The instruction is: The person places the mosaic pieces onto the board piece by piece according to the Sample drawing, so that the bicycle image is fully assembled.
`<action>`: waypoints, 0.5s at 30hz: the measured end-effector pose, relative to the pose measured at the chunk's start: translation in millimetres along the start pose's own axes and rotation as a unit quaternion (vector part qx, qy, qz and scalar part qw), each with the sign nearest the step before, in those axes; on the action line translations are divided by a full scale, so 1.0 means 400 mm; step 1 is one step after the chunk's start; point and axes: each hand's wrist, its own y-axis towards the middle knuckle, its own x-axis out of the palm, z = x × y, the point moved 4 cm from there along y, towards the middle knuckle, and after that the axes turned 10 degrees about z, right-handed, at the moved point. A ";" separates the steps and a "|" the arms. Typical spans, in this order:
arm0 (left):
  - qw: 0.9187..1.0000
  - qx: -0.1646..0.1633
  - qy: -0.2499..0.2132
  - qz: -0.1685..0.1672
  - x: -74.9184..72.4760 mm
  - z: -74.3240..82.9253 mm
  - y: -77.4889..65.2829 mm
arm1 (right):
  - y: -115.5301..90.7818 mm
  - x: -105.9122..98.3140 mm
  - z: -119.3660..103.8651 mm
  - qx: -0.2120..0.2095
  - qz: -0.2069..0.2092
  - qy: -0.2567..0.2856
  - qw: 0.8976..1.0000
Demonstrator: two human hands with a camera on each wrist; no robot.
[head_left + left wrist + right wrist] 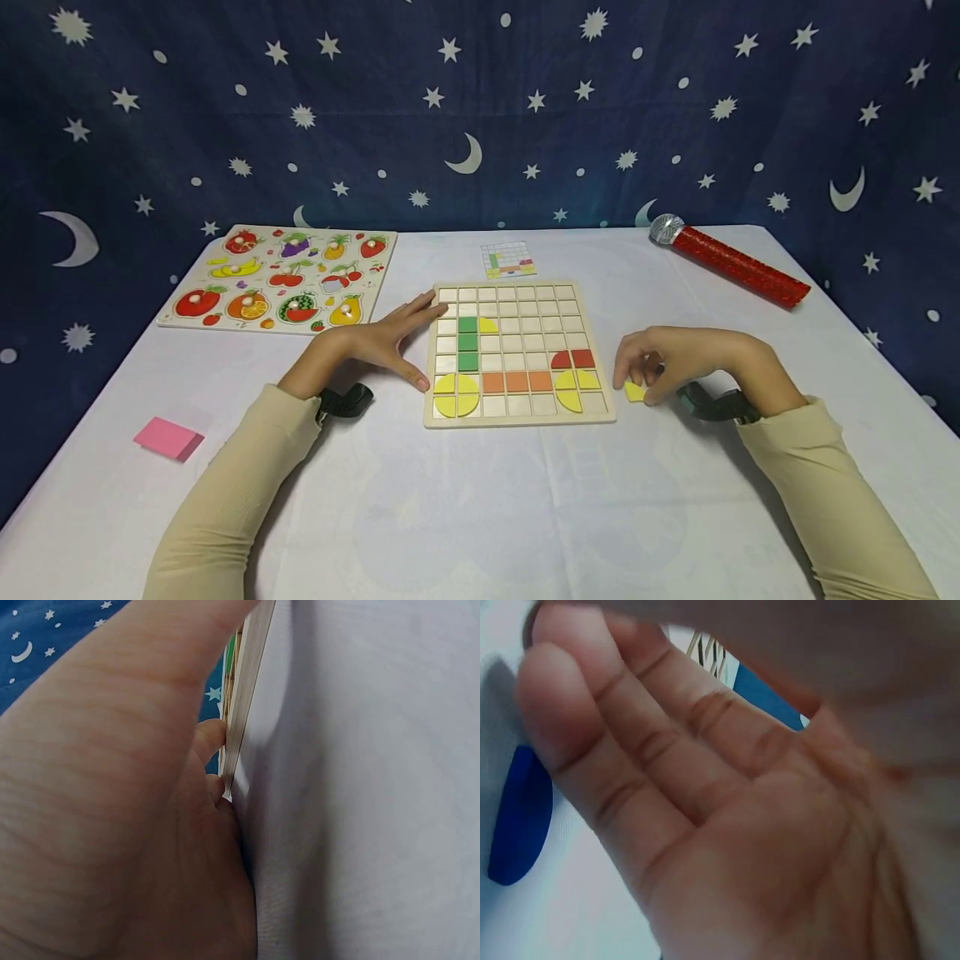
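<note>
A wooden grid board [536, 406] lies on the table with flat coloured pieces in it. Green squares [468, 342] form a column, and orange squares [517, 382] a row. Yellow quarter-circles [456, 394] make a full disc at lower left; three more sit at lower right, under a red quarter-circle [561, 361] and a red square [582, 359]. My left hand [382, 337] spreads along the board's left edge, fingers and thumb touching it. Right of the board, my right hand [675, 358] pinches a yellow piece [634, 392] low over the table, partly covered by the fingers.
Behind the board lies a pattern card [508, 260]. A fruit puzzle [277, 283] is at back left, a pink paper [168, 439] at left, a red microphone [731, 261] at back right. The right wrist view shows a blue curved-edged piece [521, 817] near the fingers.
</note>
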 end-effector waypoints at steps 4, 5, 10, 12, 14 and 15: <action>1.000 -0.001 -0.002 0.000 0.000 -0.001 -0.001 | 0.007 -0.002 -0.001 -0.009 0.014 -0.011 1.000; 1.000 -0.002 -0.002 0.000 0.000 -0.002 -0.001 | 0.010 -0.003 -0.001 -0.016 0.021 -0.012 1.000; 1.000 -0.007 0.000 -0.002 0.001 -0.003 -0.001 | 0.017 -0.006 0.000 -0.046 0.051 -0.024 0.997; 1.000 -0.007 0.001 -0.002 0.001 -0.003 0.000 | 0.018 -0.005 0.001 -0.043 0.057 -0.031 0.997; 1.000 -0.007 0.001 -0.001 0.002 -0.004 0.001 | 0.019 -0.004 0.003 -0.042 0.060 -0.038 0.997; 1.000 -0.006 0.002 -0.001 0.003 -0.004 0.002 | 0.019 -0.003 0.003 -0.040 0.062 -0.039 0.997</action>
